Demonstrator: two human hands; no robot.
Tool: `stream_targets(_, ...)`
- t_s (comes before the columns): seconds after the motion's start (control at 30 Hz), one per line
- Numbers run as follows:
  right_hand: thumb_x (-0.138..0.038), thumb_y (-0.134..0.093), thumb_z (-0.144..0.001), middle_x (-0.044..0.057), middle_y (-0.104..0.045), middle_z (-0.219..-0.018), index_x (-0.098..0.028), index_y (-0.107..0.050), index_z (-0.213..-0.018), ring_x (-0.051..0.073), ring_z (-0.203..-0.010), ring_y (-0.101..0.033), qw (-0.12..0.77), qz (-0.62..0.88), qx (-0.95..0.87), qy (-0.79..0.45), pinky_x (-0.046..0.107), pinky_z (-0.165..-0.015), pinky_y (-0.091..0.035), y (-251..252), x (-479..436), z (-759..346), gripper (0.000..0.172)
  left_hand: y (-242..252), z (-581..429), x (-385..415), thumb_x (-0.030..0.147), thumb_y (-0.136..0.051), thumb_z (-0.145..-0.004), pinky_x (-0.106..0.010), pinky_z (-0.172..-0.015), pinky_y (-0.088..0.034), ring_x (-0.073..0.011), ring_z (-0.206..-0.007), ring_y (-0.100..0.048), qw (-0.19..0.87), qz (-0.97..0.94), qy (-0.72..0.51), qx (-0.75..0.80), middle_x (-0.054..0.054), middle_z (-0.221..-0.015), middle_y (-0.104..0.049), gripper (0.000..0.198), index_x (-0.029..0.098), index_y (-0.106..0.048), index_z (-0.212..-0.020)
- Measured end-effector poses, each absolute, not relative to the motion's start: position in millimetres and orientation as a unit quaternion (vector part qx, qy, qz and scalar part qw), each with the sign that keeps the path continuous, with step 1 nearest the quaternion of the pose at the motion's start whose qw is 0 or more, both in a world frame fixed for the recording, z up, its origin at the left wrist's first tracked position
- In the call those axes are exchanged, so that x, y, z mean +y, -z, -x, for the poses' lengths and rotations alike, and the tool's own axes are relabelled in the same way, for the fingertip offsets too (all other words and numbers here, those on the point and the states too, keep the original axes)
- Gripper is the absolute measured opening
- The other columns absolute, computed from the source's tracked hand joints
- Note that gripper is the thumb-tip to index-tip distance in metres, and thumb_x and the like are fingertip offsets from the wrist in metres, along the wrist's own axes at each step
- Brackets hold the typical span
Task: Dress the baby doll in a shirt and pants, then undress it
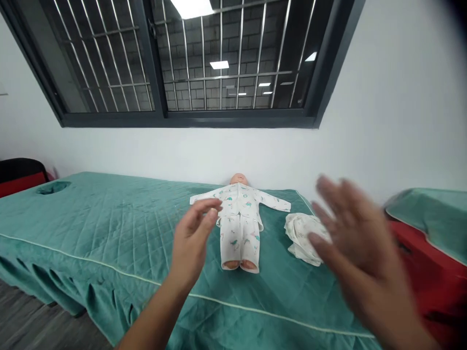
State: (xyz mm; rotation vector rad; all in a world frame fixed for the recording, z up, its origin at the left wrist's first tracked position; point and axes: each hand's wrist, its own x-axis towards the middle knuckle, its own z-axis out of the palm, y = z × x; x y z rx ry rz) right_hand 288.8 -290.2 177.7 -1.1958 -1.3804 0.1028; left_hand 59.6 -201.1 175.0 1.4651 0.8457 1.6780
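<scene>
A baby doll [239,179] lies on its back on the green quilted bed cover [120,218], dressed in a white patterned top [239,199] and matching trousers [230,240]. Its sleeves are spread to both sides. My left hand [193,238] is raised just left of the trousers, fingers curved and apart, holding nothing. To the right, my right hand [353,238] is blurred, with its fingers spread and nothing in it. It partly overlaps a crumpled white patterned cloth [302,236] that lies on the bed right of the doll.
Behind the bed is a white wall [168,153] with a barred, dark-framed window [233,119]. A red object [430,262] with a green cover [434,214] stands at the right. A black and red item [22,177] is at the far left.
</scene>
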Motion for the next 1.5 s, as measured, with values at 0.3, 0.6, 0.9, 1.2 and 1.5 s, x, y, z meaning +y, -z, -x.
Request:
stream_targets(0.3,-0.042,-0.053,-0.091,0.007,-0.035,-0.156,-0.029,-0.036,-0.147,0.029,-0.140,-0.039,0.531,0.588,-0.576,-0.199,0.051,-0.113,-0.036,-85,-78,-305,0.060,-74,-126,-14,0.030,-0.051,-0.092,-0.042,-0.104,-0.043,-0.0232,-0.115,-0.057,0.249,-0.683,-0.535,0.431,-0.008,-0.117,-0.066,0.026,0.020,-0.066,-0.110)
stream_targets(0.6,-0.045,-0.046,-0.092,0.008,-0.057,-0.138,-0.024,-0.059,-0.127,0.027,-0.131,-0.048,0.466,0.604,-0.625,-0.165,0.048,-0.114,-0.034,-58,45,-326,0.043,-63,-182,103,0.023,-0.043,-0.093,-0.040,-0.106,-0.042,-0.0235,-0.116,-0.059,0.234,-0.775,-0.422,0.409,-0.010,-0.121,-0.068,0.031,0.017,-0.069,-0.110)
stream_targets(0.9,-0.046,-0.037,-0.097,0.008,-0.043,-0.151,-0.022,-0.050,-0.139,0.022,-0.143,-0.031,0.409,0.592,-0.673,-0.169,0.047,-0.120,-0.023,-49,45,-329,0.050,-56,-182,99,0.028,-0.035,-0.098,-0.039,-0.114,-0.034,-0.0223,-0.129,-0.050,0.233,-0.783,-0.403,0.413,-0.006,-0.136,-0.060,0.040,0.021,-0.064,-0.126)
stream_targets(1.2,-0.052,-0.038,-0.095,0.006,-0.048,-0.145,-0.027,-0.056,-0.131,0.024,-0.139,-0.036,0.396,0.613,-0.658,-0.184,0.046,-0.119,-0.024,-51,51,-329,0.048,-54,-181,99,0.028,-0.034,-0.098,-0.040,-0.113,-0.036,-0.0224,-0.130,-0.049,0.226,-0.790,-0.377,0.428,-0.006,-0.140,-0.057,0.042,0.021,-0.060,-0.131)
stream_targets(1.5,-0.053,-0.039,-0.093,0.007,-0.045,-0.148,-0.027,-0.054,-0.135,0.026,-0.141,-0.035,0.378,0.628,-0.653,-0.190,0.048,-0.119,-0.023,-52,53,-330,0.051,-50,-179,101,0.025,-0.033,-0.098,-0.039,-0.113,-0.037,-0.0219,-0.130,-0.049,0.199,-0.808,-0.366,0.417,-0.007,-0.141,-0.055,0.044,0.020,-0.056,-0.135)
